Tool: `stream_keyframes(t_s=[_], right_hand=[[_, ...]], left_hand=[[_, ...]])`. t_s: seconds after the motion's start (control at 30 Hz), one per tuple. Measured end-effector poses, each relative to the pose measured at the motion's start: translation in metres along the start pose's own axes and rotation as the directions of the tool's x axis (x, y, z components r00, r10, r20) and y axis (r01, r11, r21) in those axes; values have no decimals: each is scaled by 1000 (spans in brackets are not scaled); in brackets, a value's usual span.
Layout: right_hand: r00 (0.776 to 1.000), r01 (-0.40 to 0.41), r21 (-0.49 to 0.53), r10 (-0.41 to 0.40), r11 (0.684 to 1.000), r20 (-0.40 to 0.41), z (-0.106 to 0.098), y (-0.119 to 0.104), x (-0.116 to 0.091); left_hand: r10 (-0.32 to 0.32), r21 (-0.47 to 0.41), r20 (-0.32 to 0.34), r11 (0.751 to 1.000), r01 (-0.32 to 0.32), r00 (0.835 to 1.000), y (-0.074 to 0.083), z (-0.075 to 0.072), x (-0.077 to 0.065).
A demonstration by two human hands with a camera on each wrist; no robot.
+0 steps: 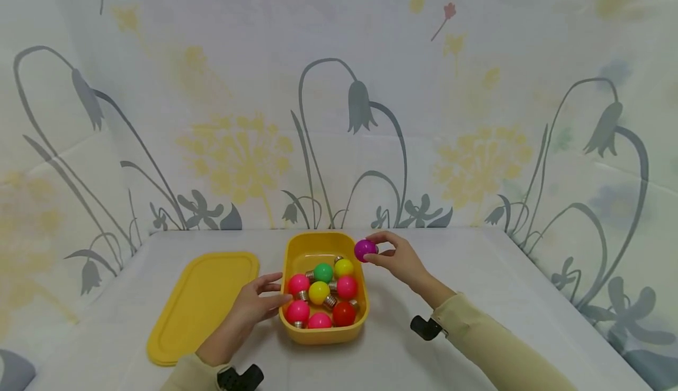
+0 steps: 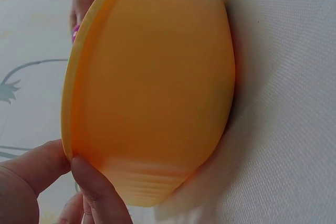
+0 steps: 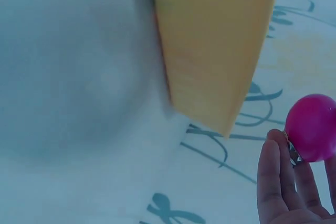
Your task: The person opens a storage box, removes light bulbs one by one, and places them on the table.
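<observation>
With my left hand [image 1: 256, 302] I pinch the yellow box [image 1: 323, 336] by its left rim; coloured bulbs [image 1: 319, 292] lie in it. By its far right corner, higher than the rim, is the purple bulb [image 1: 365, 250], glossy and round, its long axis roughly sideways: globe towards the box, metal base towards my palm. My right hand [image 1: 398, 259], the nearer one, pinches it between thumb and fingertips.

No lettering, label, brand, number or sign could be read in any of the three views: none on the yellow tub [image 1: 324, 337], the coloured bulbs [image 1: 319, 292], the purple bulb [image 1: 364, 250], the flat yellow lid [image 1: 203, 305] or the flower-printed backdrop [image 1: 339, 20].
</observation>
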State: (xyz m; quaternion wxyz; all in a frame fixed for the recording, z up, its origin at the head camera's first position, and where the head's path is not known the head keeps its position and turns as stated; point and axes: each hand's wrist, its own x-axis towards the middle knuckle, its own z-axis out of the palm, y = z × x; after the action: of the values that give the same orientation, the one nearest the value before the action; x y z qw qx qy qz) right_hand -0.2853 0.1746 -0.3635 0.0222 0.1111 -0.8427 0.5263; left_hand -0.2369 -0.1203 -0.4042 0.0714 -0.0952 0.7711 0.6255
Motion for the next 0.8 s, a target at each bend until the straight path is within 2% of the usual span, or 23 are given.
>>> stream_keyframes(t_s=[0.27,0.47,0.67,0.8], right_hand=[[999,-22,-51,21,998,-26,-10,24,4],[999,-34,-84,32,996,-16,-13,38,13],[995,-101,-103,102,989,3,-12,49,24],[994,-105,-121,109,987,31,-11,56,32]], left_hand=[[2,-2,-1,1000,-2,1000,1,0,1],[9,2,-8,1000,-9,1000,1,-1,1],[30,-21,-6,999,-30,1000,-1,0,1],[32,-23,-7,999,-32,999,-1,1,1]])
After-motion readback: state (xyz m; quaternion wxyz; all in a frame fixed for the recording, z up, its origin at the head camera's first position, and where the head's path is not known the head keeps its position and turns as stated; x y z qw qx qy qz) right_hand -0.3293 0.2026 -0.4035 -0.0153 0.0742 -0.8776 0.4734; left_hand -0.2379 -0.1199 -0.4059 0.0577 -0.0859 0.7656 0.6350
